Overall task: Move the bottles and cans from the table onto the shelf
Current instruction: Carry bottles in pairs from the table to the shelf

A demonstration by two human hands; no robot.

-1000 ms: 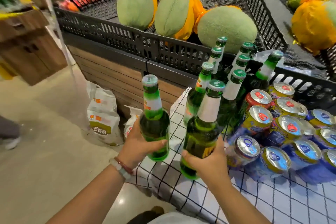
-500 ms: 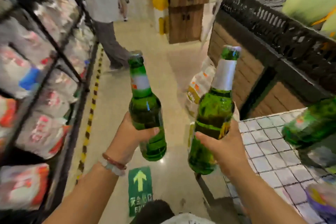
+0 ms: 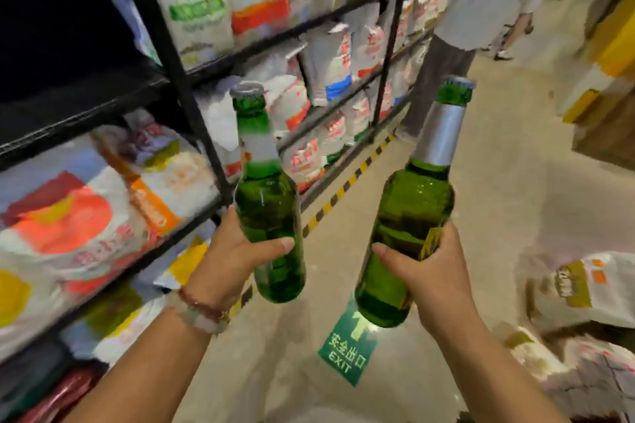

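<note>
My left hand (image 3: 233, 257) grips a green glass bottle (image 3: 264, 196) around its lower body, upright with a silver neck label. My right hand (image 3: 433, 271) holds a second green bottle (image 3: 409, 216), tilted slightly right, also with a silver neck wrap. Both bottles hang in the air above the aisle floor. A black metal shelf (image 3: 178, 72) stands at the left, its dark upper-left level (image 3: 68, 103) showing no goods. The table with the other bottles and cans is out of view.
The lower and farther shelf levels hold several large white sacks (image 3: 103, 216). A person (image 3: 460, 21) stands up the aisle at the top right. More sacks (image 3: 580, 288) lie on the floor at the right. A green exit sign (image 3: 347, 350) marks the floor.
The view has swung left from the table and melon bins to the shelf. Both hands still carry their bottles, now closer to the shelf.
</note>
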